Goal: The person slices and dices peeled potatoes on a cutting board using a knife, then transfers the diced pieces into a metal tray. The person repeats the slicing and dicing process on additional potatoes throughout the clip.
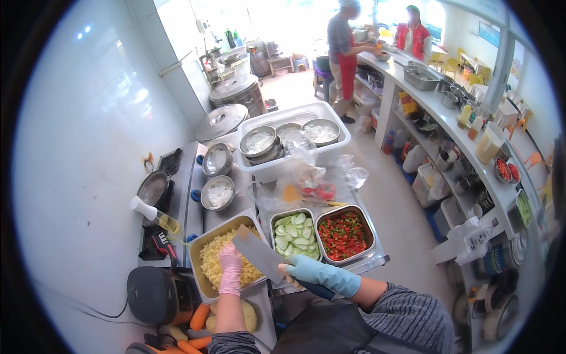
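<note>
My left hand [231,265], in a pink glove, reaches into a rectangular metal pan [196,270] of pale yellow diced pieces [212,259], possibly potato. Its fingertips are hard to make out against them. My right hand [305,271] wears a blue glove and grips a cleaver [256,254] with a dark handle. The broad blade is tilted over the pan's right side, close to my left hand. Right of this pan stand two smaller metal pans, one with sliced pale green vegetable [294,234], the other with chopped red and green peppers [342,236].
Behind the pans, a white plastic tub [294,161] holds bowls of white noodles [320,132]. A rice cooker [154,294], carrots [200,316] and an oil bottle [166,221] are at left. Two people stand by the far counter; shelves [424,132] line the right.
</note>
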A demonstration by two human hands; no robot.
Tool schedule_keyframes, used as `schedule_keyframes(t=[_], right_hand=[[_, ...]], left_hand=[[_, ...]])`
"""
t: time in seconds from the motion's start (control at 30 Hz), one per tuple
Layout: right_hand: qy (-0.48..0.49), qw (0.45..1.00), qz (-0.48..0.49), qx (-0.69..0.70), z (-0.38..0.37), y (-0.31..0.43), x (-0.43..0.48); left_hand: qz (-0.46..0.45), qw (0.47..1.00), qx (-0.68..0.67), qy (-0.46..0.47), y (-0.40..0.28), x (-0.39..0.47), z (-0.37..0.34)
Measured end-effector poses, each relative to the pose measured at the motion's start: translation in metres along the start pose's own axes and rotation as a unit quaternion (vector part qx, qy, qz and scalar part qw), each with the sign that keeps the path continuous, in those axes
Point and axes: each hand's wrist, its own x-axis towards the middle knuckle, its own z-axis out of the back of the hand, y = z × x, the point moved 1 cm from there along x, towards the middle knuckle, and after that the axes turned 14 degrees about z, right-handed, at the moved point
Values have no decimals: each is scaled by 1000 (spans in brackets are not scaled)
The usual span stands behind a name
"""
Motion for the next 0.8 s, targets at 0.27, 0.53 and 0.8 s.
schedule_keyframes(t=[0.27,0.53,0.8], right_hand=[[16,1000,5,15,-14,-2,1],[52,996,65,-17,-68,-24,-2],[230,966,-10,-121,-167,-100,-12]], left_hand=[[78,990,19,120,-15,-16,33],[99,947,-230,-202,15,-160,77],[372,891,-67,-252,109,-479,122]])
